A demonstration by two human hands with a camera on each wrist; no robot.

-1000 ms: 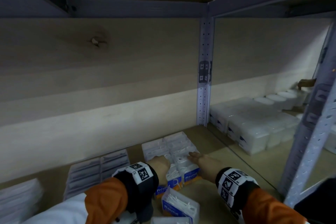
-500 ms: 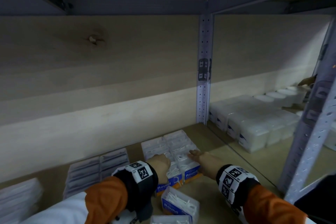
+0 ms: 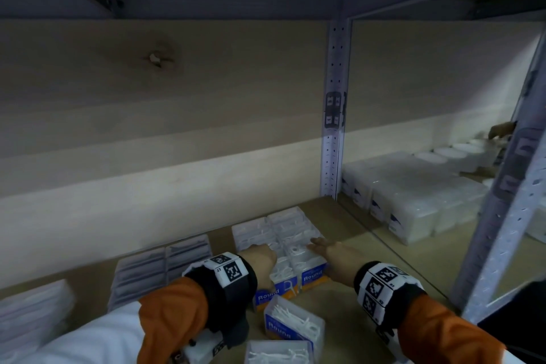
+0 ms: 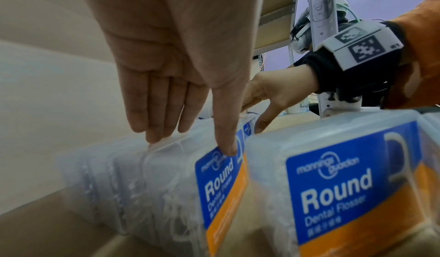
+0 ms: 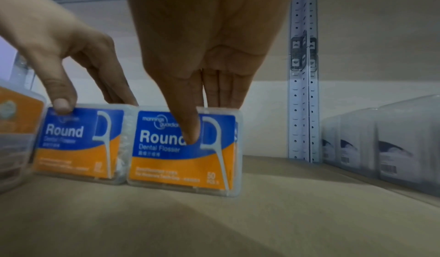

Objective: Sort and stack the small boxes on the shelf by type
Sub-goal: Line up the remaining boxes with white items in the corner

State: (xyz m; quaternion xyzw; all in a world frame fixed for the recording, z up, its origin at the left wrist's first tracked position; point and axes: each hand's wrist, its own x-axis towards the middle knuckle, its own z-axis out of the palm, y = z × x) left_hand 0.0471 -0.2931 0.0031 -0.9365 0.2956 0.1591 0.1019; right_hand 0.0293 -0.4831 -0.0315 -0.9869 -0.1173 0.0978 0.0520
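Clear dental flosser boxes with blue and orange "Round" labels stand in two rows on the shelf board [image 3: 348,304]. My left hand [image 3: 263,260] rests on the left row [image 3: 267,295]. Its straight fingers [image 4: 161,133] touch the box tops and its thumb presses the front label [image 4: 221,185]. My right hand [image 3: 328,248] lies over the right row [image 3: 313,275], with the thumb pressed on the front box's label [image 5: 166,163] and the fingers [image 5: 221,101] on the top edge. Two more flosser boxes [image 3: 292,325] lie loose in front of the rows.
Flat clear packs [image 3: 165,263] lie left of the rows, with another stack [image 3: 29,313] further left. A perforated metal post [image 3: 334,127] stands at the back right. Beyond it, white boxes [image 3: 413,204] fill the neighbouring bay. A front post [image 3: 502,230] stands at the right.
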